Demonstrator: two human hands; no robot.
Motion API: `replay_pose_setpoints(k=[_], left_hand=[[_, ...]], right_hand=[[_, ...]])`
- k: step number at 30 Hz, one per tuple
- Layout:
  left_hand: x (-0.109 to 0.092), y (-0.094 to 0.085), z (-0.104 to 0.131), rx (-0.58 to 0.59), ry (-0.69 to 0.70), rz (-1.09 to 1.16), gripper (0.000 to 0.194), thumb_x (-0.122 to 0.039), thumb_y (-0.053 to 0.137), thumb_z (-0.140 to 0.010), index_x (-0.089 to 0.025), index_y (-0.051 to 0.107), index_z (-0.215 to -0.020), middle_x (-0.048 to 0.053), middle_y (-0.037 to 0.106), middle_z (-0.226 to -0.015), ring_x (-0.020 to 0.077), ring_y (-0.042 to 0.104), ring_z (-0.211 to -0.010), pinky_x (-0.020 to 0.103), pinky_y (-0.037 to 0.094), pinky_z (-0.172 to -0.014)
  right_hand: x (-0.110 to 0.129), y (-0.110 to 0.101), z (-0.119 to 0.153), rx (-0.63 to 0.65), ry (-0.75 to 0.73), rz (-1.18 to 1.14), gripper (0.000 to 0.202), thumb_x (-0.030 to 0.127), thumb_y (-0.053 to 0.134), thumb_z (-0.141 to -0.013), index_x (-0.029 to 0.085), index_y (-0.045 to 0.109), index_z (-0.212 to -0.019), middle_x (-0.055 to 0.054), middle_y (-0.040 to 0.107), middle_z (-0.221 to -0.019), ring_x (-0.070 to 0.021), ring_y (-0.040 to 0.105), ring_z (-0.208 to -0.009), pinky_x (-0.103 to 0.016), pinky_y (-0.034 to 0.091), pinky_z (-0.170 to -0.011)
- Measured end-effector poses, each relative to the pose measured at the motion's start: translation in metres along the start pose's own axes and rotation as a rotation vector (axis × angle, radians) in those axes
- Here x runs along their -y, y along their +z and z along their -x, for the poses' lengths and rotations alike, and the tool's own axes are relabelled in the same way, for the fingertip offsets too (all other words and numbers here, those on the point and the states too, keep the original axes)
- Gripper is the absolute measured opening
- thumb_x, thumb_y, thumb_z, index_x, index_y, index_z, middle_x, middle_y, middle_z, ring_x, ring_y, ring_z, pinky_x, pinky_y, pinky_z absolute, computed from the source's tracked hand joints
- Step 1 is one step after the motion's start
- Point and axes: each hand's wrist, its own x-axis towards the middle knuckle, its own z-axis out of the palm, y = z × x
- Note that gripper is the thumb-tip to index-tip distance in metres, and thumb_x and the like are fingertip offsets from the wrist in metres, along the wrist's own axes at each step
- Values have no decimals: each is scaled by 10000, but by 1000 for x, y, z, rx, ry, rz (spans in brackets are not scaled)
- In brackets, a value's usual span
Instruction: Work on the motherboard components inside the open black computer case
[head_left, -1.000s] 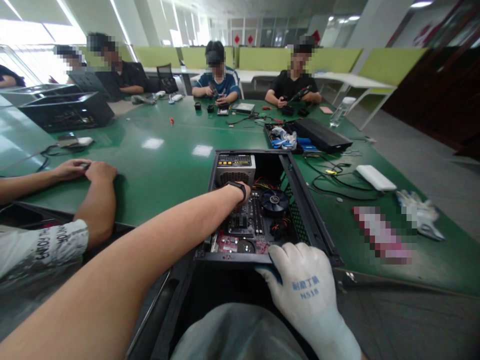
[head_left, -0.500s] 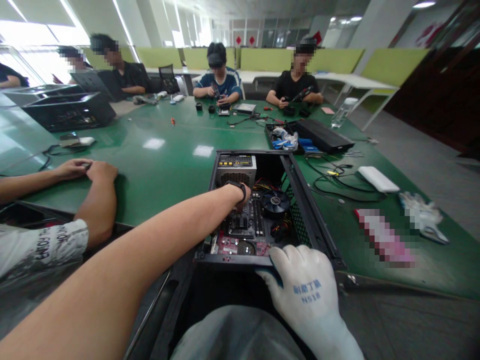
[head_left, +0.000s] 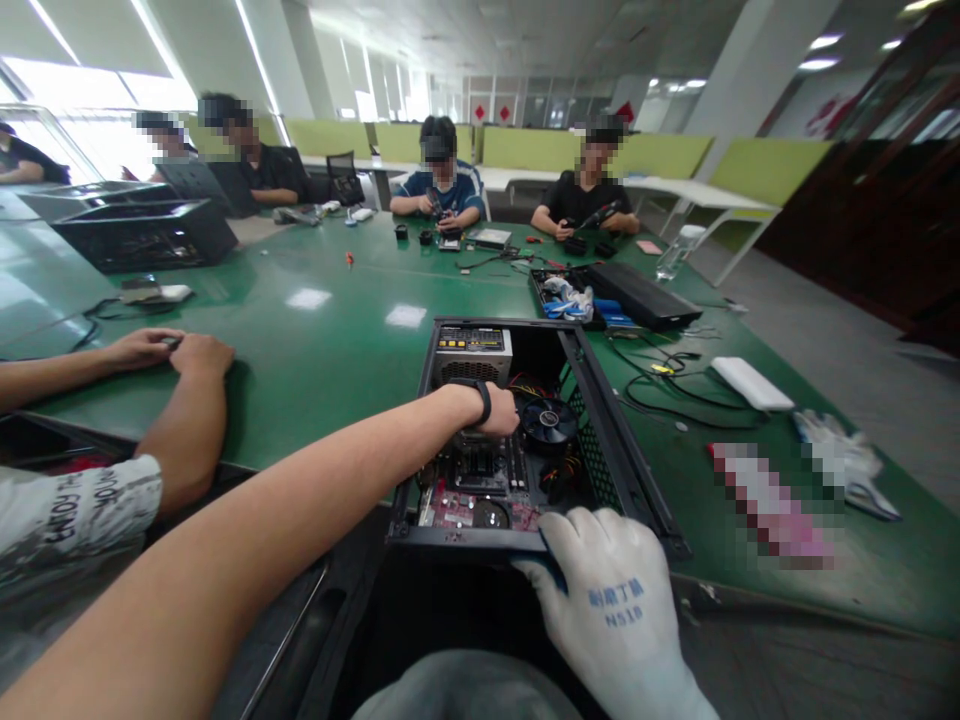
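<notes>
An open black computer case (head_left: 630,455) lies at the table's near edge, with a power supply (head_left: 472,350) at its back left and a fan (head_left: 550,420) inside. My left hand (head_left: 498,408), bare with a black wristband, is inside the case above the motherboard (head_left: 480,465), left of the fan. Its fingers are curled together; whatever they may hold is hidden. My right hand (head_left: 611,585), in a white glove, grips the near rim of the case. Behind that rim lies a red circuit board (head_left: 450,508).
Black cables (head_left: 660,385), a white box (head_left: 751,383) and a loose glove (head_left: 844,460) lie to the right on the green table (head_left: 337,370). A tray with gloves (head_left: 570,300) is behind the case. Another person's hands (head_left: 187,350) rest at the left.
My left hand has moved slightly right, towards the fan, and now shows more fully. My right hand keeps its grip on the rim. The whole view has tilted up a little.
</notes>
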Motion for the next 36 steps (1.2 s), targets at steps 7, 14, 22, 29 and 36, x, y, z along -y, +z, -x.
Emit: replay_pose_setpoints(k=[7,14,22,29,36], left_hand=[[16,-45,6,-271,23,116,404,-343,354,-897,-108,582,-1135,188,698,-1102,271,671,-979,346,494,-808],[35,-62,24,-602,24,289,229,-279,368,-896,-190,577,-922,95,698,-900,239,645,-860,336,461,-766],[45,-45,35,-689,-25,460,122,-227,385,-881,-203,504,-893,61,645,-834,208,592,-785,326,435,-719],[62,-28,50,-637,-63,534,75,-225,376,-877,-217,449,-862,43,618,-839,187,566,-777,322,442,-735],[79,-20,58,-641,-124,567,135,-220,386,-865,-180,471,-962,78,598,-945,192,559,-869,336,463,-821]], right_hand=[[-19,11,-65,66,-39,144,282,499,621,-837,225,604,-902,-59,599,-847,-230,485,-827,-361,224,-703],[-43,48,-174,57,-13,213,396,563,527,-877,198,600,-1011,-109,630,-974,-254,534,-934,-367,315,-759],[-63,83,-300,110,44,267,432,472,554,-913,176,568,-1227,-89,582,-1226,-212,577,-1072,-450,481,-920],[-74,93,-355,158,55,289,420,422,580,-910,170,564,-1246,-97,580,-1249,-213,589,-1074,-441,505,-907],[-73,87,-352,183,33,291,416,425,576,-912,176,565,-1246,-92,579,-1253,-214,586,-1081,-448,502,-913]])
